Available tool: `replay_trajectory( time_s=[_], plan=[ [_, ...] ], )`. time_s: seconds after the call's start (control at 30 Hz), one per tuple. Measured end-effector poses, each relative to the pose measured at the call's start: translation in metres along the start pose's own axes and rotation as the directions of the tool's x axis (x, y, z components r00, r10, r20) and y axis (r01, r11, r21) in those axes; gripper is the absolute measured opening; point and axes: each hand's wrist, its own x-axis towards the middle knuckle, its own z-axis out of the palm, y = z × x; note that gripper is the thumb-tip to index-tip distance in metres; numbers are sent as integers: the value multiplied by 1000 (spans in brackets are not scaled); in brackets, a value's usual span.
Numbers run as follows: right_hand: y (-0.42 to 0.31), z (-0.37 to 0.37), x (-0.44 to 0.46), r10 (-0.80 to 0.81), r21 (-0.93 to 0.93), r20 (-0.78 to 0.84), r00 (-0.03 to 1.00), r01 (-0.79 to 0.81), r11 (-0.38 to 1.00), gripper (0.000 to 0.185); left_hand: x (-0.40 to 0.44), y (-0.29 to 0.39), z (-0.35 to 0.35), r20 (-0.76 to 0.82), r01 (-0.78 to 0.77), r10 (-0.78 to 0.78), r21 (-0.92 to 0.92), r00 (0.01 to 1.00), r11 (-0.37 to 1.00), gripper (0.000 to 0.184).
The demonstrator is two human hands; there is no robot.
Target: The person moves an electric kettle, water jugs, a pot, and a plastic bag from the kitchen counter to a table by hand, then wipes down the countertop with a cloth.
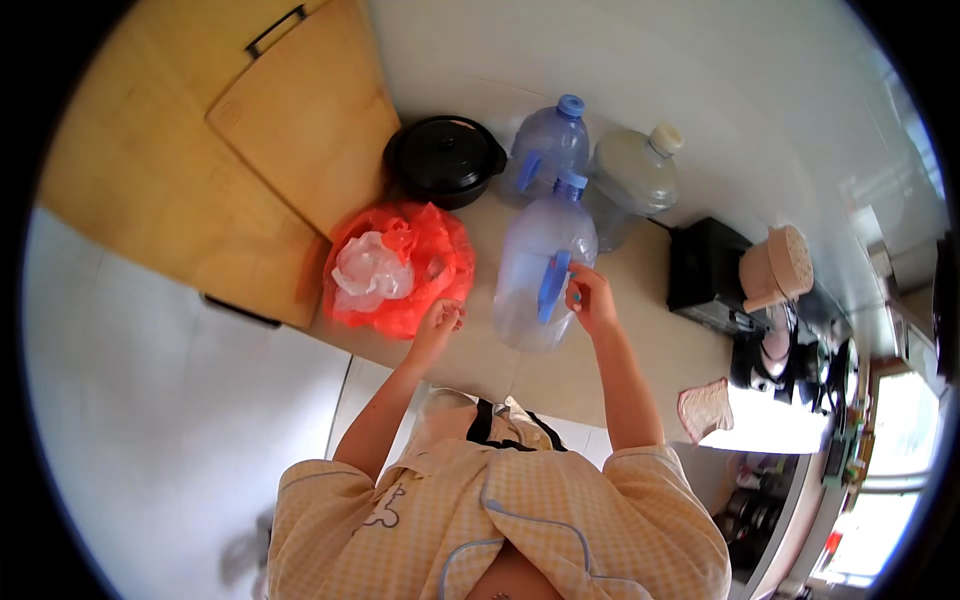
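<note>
A clear plastic water jug [533, 295] with a blue cap stands on the counter in front of me. My right hand [592, 296] is at its blue handle [554, 286], fingers curled against it; the jug's far side is hidden. My left hand [441, 319] hovers at the near edge of a red plastic bag [448, 262], fingers loosely bent and apart, holding nothing that I can see. On top of the red bag lies a crumpled clear plastic bag [370, 275]. Behind the jug stand another blue-capped jug [553, 140] and a cloudy jug with a cream cap [632, 172].
A black lidded pot [445, 158] sits behind the red bag, beside a wooden board [310, 120]. To the right are a black appliance [706, 270], a pink pan [775, 266] on it, and a cloth [704, 408]. The counter's front edge [570, 418] runs close to my body.
</note>
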Motion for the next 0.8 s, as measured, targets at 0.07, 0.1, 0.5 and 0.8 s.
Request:
replay_trajectory(
  time_s=[0.07, 0.1, 0.5, 0.8],
  plan=[
    [0, 2, -15, 31, 7, 36, 999, -31, 999, 38, -14, 1, 9, -80, -30, 28, -20, 996, 999, 18],
    [0, 4, -22, 44, -4, 64, 997, -44, 999, 38, -21, 1, 15, -124, -49, 44, -39, 991, 998, 17],
    [20, 47, -71, 149, -140, 597, 789, -81, 987, 35, -165, -9, 52, -606, -108, 92, 10, 790, 994, 17],
    [68, 143, -107, 424, -439, 738, 525, -105, 893, 32, -303, -2, 45, -900, -162, 83, 14, 427, 987, 18]
  ],
)
